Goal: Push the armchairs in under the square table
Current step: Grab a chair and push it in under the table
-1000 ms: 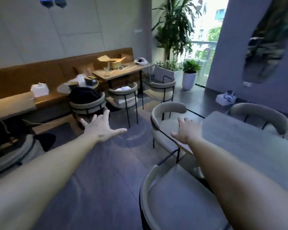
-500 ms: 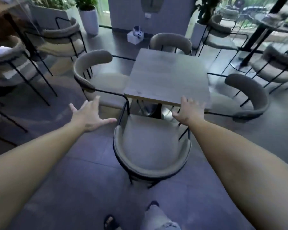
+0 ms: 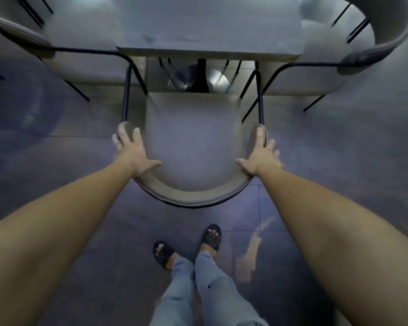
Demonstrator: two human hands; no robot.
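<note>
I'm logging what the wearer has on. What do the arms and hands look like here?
Both arms are bare as far as the frame shows: no sleeves in view. The left hand and right hand wear no gloves, and no watch or ring can be made out, though the image is blurred.

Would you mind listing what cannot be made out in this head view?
- Square table: far side cut off by the top edge.
- Side armchairs and: backs cut off by the frame.
- Near armchair: front legs blurred.
- Left hand and right hand: grip under the palms hidden.
</note>
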